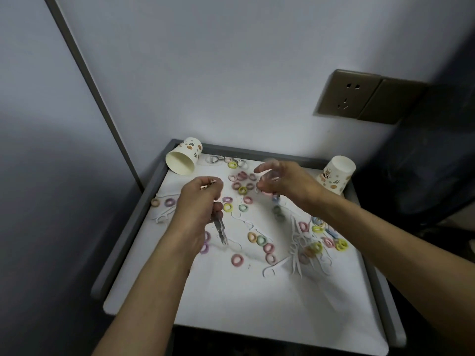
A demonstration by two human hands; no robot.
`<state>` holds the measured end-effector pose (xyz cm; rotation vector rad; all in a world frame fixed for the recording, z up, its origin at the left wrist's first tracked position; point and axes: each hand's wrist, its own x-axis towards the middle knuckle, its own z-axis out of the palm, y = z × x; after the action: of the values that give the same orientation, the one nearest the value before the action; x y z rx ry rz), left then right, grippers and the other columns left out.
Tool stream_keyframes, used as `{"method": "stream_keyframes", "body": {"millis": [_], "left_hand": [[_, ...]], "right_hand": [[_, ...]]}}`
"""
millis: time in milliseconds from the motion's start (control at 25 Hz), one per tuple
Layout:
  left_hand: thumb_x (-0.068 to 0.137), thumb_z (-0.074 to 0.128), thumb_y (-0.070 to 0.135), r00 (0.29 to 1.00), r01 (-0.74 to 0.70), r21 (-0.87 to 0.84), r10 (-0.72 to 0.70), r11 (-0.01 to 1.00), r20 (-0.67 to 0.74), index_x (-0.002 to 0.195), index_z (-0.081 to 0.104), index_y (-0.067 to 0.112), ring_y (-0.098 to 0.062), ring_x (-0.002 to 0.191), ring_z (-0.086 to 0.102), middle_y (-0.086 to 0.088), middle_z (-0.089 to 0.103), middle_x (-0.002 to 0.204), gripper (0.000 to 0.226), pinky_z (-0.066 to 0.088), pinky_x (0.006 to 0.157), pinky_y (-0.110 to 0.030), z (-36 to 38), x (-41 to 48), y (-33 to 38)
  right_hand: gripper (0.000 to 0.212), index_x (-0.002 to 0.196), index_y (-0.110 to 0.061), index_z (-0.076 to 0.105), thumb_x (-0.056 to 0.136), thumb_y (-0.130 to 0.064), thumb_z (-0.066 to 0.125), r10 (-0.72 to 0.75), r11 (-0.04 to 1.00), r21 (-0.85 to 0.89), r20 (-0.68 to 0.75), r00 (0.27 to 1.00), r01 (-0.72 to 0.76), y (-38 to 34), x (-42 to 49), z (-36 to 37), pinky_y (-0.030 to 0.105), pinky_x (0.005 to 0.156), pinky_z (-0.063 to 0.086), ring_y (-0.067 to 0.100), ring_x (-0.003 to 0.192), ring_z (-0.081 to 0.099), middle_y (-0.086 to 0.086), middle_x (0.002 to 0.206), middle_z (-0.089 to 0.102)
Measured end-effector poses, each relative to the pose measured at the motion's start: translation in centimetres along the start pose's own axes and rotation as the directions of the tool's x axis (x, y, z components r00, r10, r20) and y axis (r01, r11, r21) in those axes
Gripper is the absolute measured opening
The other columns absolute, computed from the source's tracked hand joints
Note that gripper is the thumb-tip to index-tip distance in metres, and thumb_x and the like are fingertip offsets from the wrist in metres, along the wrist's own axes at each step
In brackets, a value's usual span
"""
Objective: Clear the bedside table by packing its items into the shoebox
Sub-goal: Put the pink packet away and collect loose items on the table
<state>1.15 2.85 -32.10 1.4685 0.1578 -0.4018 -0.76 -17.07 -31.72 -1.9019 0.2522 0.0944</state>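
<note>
Here, L hand (pixel 198 201) grips metal piece (pixel 221 231), R hand (pixel 285 181) blurred, grip unclear, hair ties (pixel 237 260) & cups (pixel 180 160) around.

Dim, cool indoor light — the white tabletop (pixel 244 304) is the brightest area, without glare. The wall (pixel 231 60) shades to grey at left; the right edge falls into near-black shadow. Fingers of the right hand (pixel 288 181) are smeared by motion blur. Wide-angle distortion tilts the grey wall strip (pixel 84 73) — detail is soft throughout.
</note>
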Motion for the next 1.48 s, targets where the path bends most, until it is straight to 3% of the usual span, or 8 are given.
{"method": "stream_keyframes", "body": {"millis": [280, 400, 520, 800, 920, 1120, 1280, 1480], "left_hand": [[0.089, 0.071, 0.016, 0.974, -0.066, 0.212, 0.016, 0.975, 0.227, 0.081, 0.074, 0.013, -0.01, 0.044, 0.033, 0.009, 0.049, 0.052, 0.009, 0.031, 0.042, -0.021, 1.1, -0.3, -1.3], [0.088, 0.071, 0.015, 0.985, -0.062, 0.22, 0.025, 0.973, 0.168, 0.076, 0.073, 0.014, -0.011, 0.043, 0.034, 0.008, 0.048, 0.052, 0.013, 0.031, 0.043, -0.022, 1.4, -0.1, -1.4], [0.09, 0.071, 0.024, 0.998, -0.054, 0.184, 0.048, 0.981, 0.038, 0.083, 0.07, 0.021, -0.008, 0.042, 0.039, 0.012, 0.052, 0.051, 0.008, 0.036, 0.043, -0.022, 1.1, 0.2, -1.1], [0.091, 0.07, 0.022, 0.999, -0.038, 0.065, 0.038, 0.997, 0.001, 0.078, 0.066, 0.011, -0.007, 0.039, 0.03, 0.011, 0.044, 0.048, 0.017, 0.03, 0.04, -0.019, -0.1, 0.5, -0.7], [0.093, 0.067, 0.02, 0.993, -0.035, 0.065, 0.042, 0.997, -0.108, 0.075, 0.062, 0.01, -0.009, 0.041, 0.031, 0.006, 0.045, 0.055, 0.021, 0.032, 0.041, -0.021, -1.2, 0.9, -0.5], [0.096, 0.062, 0.023, 0.977, -0.028, 0.081, 0.045, 0.996, -0.21, 0.091, 0.067, 0.007, -0.005, 0.041, 0.038, -0.002, 0.065, 0.078, 0.017, 0.038, 0.046, -0.023, -2.6, 1.4, 0.1], [0.098, 0.059, 0.018, 0.975, -0.036, 0.077, 0.052, 0.996, -0.215, 0.092, 0.063, 0.005, -0.006, 0.041, 0.035, -0.007, 0.064, 0.078, 0.015, 0.034, 0.043, -0.023, -2.8, 1.6, 0.4], [0.098, 0.059, 0.017, 0.968, -0.038, 0.084, 0.057, 0.996, -0.245, 0.091, 0.06, 0.007, -0.006, 0.041, 0.036, -0.002, 0.062, 0.068, 0.013, 0.033, 0.04, -0.02, -3.1, 1.4, 0.4]], "right_hand": [[0.027, 0.105, -0.002, 0.064, 0.08, 0.0, 0.073, -0.032, 0.955, 0.294, -0.072, 0.997, 0.052, -0.2, -0.7, 3.3, 0.024, 0.058, 0.044, 0.013, 0.061, 0.059, 0.01, 0.078, 0.061], [0.008, 0.096, 0.001, 0.062, 0.092, -0.006, 0.061, -0.058, 0.964, 0.252, -0.1, 0.993, 0.082, -0.1, -0.5, 3.8, 0.023, 0.056, 0.048, 0.012, 0.06, 0.059, 0.011, 0.076, 0.061], [0.028, 0.081, -0.007, 0.053, 0.102, -0.024, 0.045, -0.075, 0.997, 0.004, -0.083, 0.994, 0.076, -0.5, 0.2, 3.3, 0.031, 0.061, 0.047, 0.012, 0.062, 0.055, -0.002, 0.067, 0.063], [0.046, 0.073, -0.015, 0.053, 0.102, -0.046, 0.036, -0.081, 0.984, 0.165, 0.106, 0.991, 0.063, -1.0, 2.3, 6.0, 0.021, 0.047, 0.037, 0.011, 0.05, 0.044, -0.002, 0.059, 0.05], [0.042, 0.072, -0.011, 0.058, 0.101, -0.038, 0.043, -0.107, 0.984, -0.16, -0.151, 0.983, 0.083, -0.9, 6.0, 4.9, 0.023, 0.055, 0.043, 0.017, 0.058, 0.055, 0.001, 0.064, 0.058], [0.024, 0.09, -0.006, 0.062, 0.087, -0.029, 0.066, -0.034, 0.635, -0.745, -0.292, 0.956, -0.205, 0.7, 11.3, 3.7, 0.032, 0.066, 0.047, 0.033, 0.088, 0.064, 0.015, 0.095, 0.068], [0.02, 0.077, -0.015, 0.05, 0.085, -0.026, 0.066, -0.132, 0.505, -0.831, -0.343, 0.93, -0.235, 1.8, 12.1, 5.0, 0.029, 0.063, 0.04, 0.031, 0.088, 0.064, 0.012, 0.095, 0.069], [0.025, 0.101, -0.007, 0.059, 0.084, -0.02, 0.072, -0.032, 0.622, -0.733, -0.374, 0.927, -0.275, 2.0, 12.6, 5.0, 0.03, 0.067, 0.044, 0.03, 0.096, 0.064, 0.012, 0.104, 0.068]]}}
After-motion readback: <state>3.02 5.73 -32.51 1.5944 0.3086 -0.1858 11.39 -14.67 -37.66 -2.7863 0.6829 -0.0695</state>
